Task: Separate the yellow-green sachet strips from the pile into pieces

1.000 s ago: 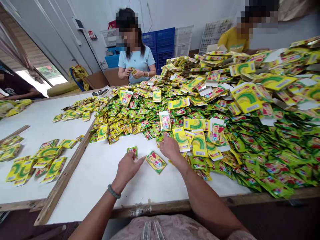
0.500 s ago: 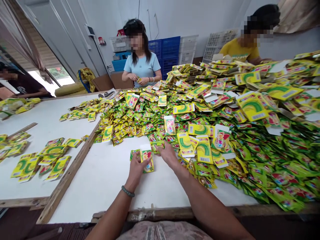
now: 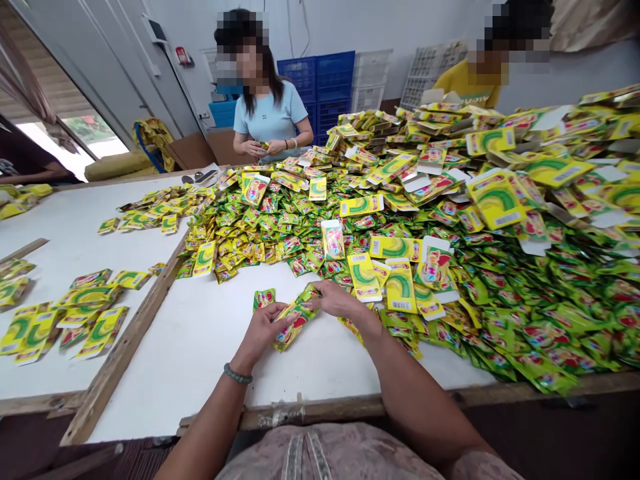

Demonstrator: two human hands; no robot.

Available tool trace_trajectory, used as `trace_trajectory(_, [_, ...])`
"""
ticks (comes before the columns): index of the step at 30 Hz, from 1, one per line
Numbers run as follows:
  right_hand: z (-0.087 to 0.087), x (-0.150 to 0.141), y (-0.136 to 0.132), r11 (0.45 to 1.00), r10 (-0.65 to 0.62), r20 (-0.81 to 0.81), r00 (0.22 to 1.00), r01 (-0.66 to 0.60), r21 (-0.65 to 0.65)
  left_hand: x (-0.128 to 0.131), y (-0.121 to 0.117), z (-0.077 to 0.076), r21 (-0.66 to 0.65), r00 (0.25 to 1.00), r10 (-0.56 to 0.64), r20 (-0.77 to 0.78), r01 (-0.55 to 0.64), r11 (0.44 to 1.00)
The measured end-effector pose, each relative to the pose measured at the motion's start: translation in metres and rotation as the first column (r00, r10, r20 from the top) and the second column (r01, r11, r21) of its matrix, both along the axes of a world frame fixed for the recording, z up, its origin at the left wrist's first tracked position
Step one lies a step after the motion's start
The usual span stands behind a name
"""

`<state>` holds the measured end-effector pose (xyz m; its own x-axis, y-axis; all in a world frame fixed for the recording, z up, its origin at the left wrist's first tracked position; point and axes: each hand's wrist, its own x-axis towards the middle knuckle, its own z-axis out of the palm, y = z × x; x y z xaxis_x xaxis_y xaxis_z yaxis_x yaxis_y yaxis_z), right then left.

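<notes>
My left hand is closed around a small yellow carton, which lies tilted with its top toward the upper right. At that upper end, my right hand pinches a small green packet against the carton. How far the packet reaches inside is hard to make out. Just beyond my left fingers, another green packet lies flat on the white tabletop. A heap of green packets spreads to the right and ahead, with yellow cartons scattered over it.
A wooden strip divides the tabletop on my left. Past it lie several filled-looking cartons. Across the table a person in a light blue shirt handles something small. Another in a yellow shirt stands behind the heap. Blue crates are stacked behind.
My right hand has brought the green packet from the heap's edge to the carton's upper end. The carton has tilted to the right in my left hand. The view has shifted slightly.
</notes>
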<state>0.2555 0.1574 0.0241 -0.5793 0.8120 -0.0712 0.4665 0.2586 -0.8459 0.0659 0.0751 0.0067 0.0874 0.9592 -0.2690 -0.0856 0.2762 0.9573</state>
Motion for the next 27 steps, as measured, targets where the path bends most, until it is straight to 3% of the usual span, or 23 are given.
trace_trajectory(4, [-0.004,-0.015,-0.006,0.983,-0.146,-0.132,0.980,0.159,0.091,-0.001,0.002,0.001,-0.023,0.998,0.034,0.048,-0.033,0.999])
trace_trajectory(9, [-0.008,-0.029,-0.012,0.937,-0.264,-0.220,0.939,0.304,0.173,-0.006,0.003,0.004,-0.105,0.991,-0.005,0.135,0.019,0.994])
trace_trajectory(14, [-0.008,-0.031,-0.016,0.914,-0.230,-0.178,0.957,0.275,0.297,-0.004,0.002,0.003,-0.102,0.984,0.052,0.170,-0.035,0.994])
trace_trajectory(18, [-0.007,-0.029,-0.017,0.961,-0.130,-0.182,0.975,0.170,0.220,-0.004,0.003,-0.001,-0.071,0.981,0.127,0.149,-0.118,0.991])
trace_trajectory(21, [-0.006,-0.029,-0.016,0.956,-0.205,-0.261,0.943,0.251,0.154,-0.006,0.003,-0.001,-0.042,0.983,0.135,0.121,-0.131,0.991])
trace_trajectory(27, [0.000,-0.030,-0.017,0.895,-0.296,-0.198,0.934,0.344,0.284,-0.004,0.001,0.001,-0.031,0.985,0.143,0.094,-0.140,0.990])
